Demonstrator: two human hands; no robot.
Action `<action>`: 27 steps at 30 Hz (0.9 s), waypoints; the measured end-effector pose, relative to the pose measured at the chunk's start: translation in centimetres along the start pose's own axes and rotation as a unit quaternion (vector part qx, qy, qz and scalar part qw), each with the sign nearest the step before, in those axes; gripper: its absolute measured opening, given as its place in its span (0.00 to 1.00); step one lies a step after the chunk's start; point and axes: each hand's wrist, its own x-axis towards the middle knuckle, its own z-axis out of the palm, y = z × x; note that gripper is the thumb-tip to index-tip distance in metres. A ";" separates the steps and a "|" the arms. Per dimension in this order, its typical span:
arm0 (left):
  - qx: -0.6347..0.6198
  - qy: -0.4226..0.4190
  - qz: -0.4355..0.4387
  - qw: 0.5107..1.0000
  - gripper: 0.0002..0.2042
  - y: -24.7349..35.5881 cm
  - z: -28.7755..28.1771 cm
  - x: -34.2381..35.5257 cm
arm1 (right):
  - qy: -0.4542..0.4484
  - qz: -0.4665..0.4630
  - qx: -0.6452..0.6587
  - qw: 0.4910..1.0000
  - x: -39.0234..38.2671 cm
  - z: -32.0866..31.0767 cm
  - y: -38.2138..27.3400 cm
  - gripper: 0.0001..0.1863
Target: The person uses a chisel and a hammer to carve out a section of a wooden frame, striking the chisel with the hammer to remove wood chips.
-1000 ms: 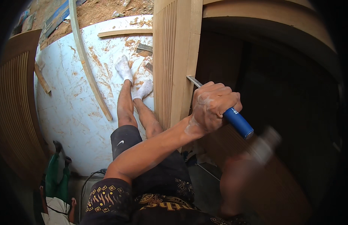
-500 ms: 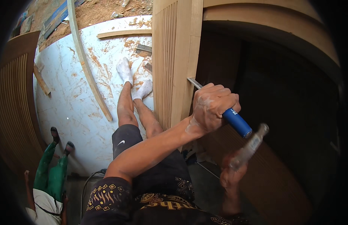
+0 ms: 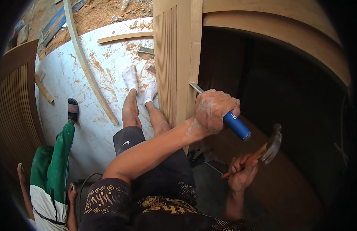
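Observation:
My left hand (image 3: 213, 112) is wrapped round the blue handle of a chisel (image 3: 237, 126). Its steel blade reaches up and left to the edge of a pale wooden door (image 3: 194, 57) with vertical grooves; the blade tip touches that edge. In my right hand (image 3: 243, 172), lower and to the right, is a claw hammer (image 3: 271, 145) gripped by its wooden handle. The hammer's metal head is raised to the right of the chisel's handle end, apart from it.
A person (image 3: 51, 184) in green trousers stands at lower left, near a darker grooved door (image 3: 16, 104). A long wooden strip (image 3: 86, 65) and a shorter strip (image 3: 124, 37) lie on the white, shaving-strewn floor (image 3: 70, 111). A wooden frame (image 3: 270, 23) curves across the upper right.
My right hand has turned the hammer, and its head has swung to the right, away from the chisel. The chisel stays at the door edge. The other person has stepped forward.

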 end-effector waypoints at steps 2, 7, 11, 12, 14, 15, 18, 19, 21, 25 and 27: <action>0.029 -0.008 0.010 0.999 0.15 -0.1 0.4 -0.3 | -0.011 0.026 0.046 0.999 -0.1 -1.2 1.5 0.27; 0.080 -0.046 0.003 0.996 0.13 -0.1 3.4 -0.3 | 0.001 0.053 0.098 0.994 0.2 -2.4 3.1 0.27; 0.115 -0.039 0.027 0.992 0.13 0.5 3.0 -1.3 | 0.017 0.040 0.119 0.992 0.5 -5.3 5.0 0.27; 0.105 -0.037 0.031 0.993 0.13 0.6 2.9 -1.9 | 0.024 0.039 0.122 0.992 0.6 -5.9 5.6 0.27; 0.086 -0.032 0.040 0.995 0.13 0.9 2.7 -2.5 | 0.048 0.059 0.146 0.986 1.0 -6.6 6.3 0.27; 0.080 -0.030 0.041 0.995 0.13 0.6 2.5 -2.3 | 0.059 0.068 0.159 0.983 1.3 -6.7 6.6 0.26; 0.066 -0.005 0.050 0.997 0.14 0.5 2.5 -0.4 | 0.043 0.108 0.220 0.968 1.4 -6.1 6.8 0.24; 0.065 0.014 0.049 0.997 0.14 1.3 2.8 0.2 | 0.055 0.119 0.228 0.965 1.3 -6.1 7.4 0.24; 0.114 -0.086 0.068 0.987 0.10 3.4 3.4 0.0 | 0.079 0.137 0.244 0.957 1.2 -6.3 8.6 0.24; 0.137 -0.272 0.069 0.950 0.11 4.5 6.1 -2.5 | 0.077 0.151 0.241 0.956 1.7 -7.3 9.4 0.21; 0.177 -0.286 0.092 0.937 0.12 3.3 5.6 -2.4 | 0.067 0.139 0.224 0.962 2.0 -8.1 9.9 0.20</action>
